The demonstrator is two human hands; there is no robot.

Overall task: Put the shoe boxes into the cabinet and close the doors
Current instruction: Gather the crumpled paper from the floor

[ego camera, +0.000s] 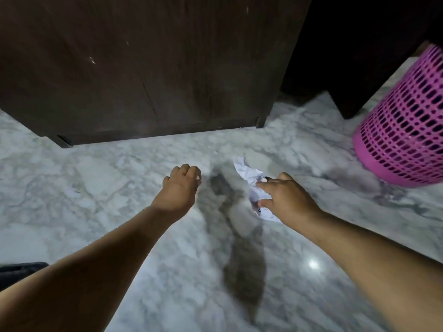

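A dark brown wooden cabinet [143, 68] fills the top of the view, its doors closed flat against the front. No shoe box is in sight. My left hand [178, 185] hovers over the marble floor in front of the cabinet, fingers curled under, with nothing visible in it. My right hand [285, 200] reaches over a crumpled white paper [247, 174] on the floor, thumb and fingers touching and pinching its near part. The picture is blurred by motion.
A pink perforated plastic basket [405, 121] stands tilted at the right on the grey-white marble floor [96, 188]. A dark gap lies between the cabinet and another dark piece of furniture [359, 56] at the upper right. A black object [19, 268] pokes in at the left edge.
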